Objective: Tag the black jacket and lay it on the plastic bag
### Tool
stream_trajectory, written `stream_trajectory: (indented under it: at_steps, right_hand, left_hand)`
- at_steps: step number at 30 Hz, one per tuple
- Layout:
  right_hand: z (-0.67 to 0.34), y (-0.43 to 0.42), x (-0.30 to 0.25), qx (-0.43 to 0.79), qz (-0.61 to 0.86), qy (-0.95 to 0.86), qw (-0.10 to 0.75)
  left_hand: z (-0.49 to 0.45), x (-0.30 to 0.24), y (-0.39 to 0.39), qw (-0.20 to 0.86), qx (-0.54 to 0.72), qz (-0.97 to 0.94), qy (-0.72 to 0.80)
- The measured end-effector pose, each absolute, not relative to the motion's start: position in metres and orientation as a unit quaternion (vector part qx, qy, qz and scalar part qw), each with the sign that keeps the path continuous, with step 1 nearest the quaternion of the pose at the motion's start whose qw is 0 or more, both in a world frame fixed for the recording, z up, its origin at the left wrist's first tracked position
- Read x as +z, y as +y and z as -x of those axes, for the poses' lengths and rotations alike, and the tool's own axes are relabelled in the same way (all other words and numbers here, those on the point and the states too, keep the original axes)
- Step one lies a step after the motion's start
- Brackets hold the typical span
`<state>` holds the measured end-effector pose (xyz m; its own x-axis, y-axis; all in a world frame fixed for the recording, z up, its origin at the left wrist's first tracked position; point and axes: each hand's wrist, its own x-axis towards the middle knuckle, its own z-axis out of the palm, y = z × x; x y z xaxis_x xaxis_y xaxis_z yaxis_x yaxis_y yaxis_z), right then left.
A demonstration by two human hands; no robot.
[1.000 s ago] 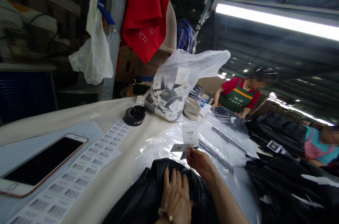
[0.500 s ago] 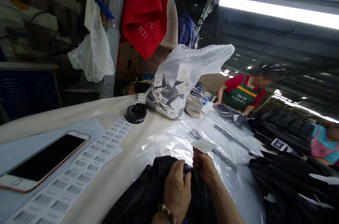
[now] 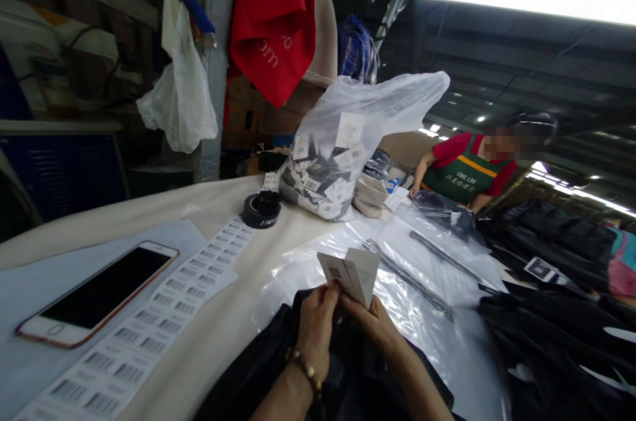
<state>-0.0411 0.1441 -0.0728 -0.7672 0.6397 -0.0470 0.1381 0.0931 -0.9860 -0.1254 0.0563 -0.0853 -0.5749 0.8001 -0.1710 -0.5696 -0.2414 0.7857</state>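
My left hand (image 3: 320, 315), with a beaded bracelet at the wrist, pinches the lower edge of a printed paper tag (image 3: 342, 275). A dark square mark shows on the tag's left part. My right hand (image 3: 372, 321) grips the same tag from the right, where a pale panel stands up at an angle, so it looks folded or made of two pieces. Beneath both hands lies a black garment or bag of shiny dark fabric (image 3: 258, 368). Clear plastic bags (image 3: 397, 288) are spread just beyond and to the right of my hands.
To the left lie a phone (image 3: 99, 292) and a sheet of barcode stickers (image 3: 154, 315). A black tape roll (image 3: 261, 210) sits beside a plastic bag full of tags (image 3: 322, 169). Black goods (image 3: 556, 341) are heaped at right. Across the table, a co-worker in a green apron (image 3: 457, 172) handles packaged items.
My left hand has come off the black fabric and now holds the tag together with my right hand. The tag has moved left and stands more upright, spread apart. The view has shifted slightly.
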Motion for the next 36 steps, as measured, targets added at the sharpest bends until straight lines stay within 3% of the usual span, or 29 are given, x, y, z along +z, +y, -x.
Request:
stream_trajectory:
  at_steps: [8,16,25,33,36]
  right_hand:
    - [0.037,0.144,-0.071,0.631,0.255,-0.712,0.172]
    - [0.033,0.152,-0.055,0.658,0.292,-0.634,0.283]
    - [0.038,0.149,-0.043,0.611,0.364,-0.569,0.412]
    - [0.007,0.132,-0.008,0.554,0.380,-0.626,0.395]
    - [-0.011,0.126,0.007,0.460,0.407,-0.698,0.368]
  left_hand:
    - [0.133,-0.085,0.060,0.431,0.807,-0.025,0.403]
    - [0.127,-0.079,0.058,0.383,0.792,-0.069,0.471]
    - [0.123,-0.071,0.056,0.474,0.764,-0.140,0.415]
    - [0.126,-0.070,0.053,0.445,0.752,-0.191,0.447]
    - [0.126,-0.067,0.051,0.438,0.737,-0.234,0.458]
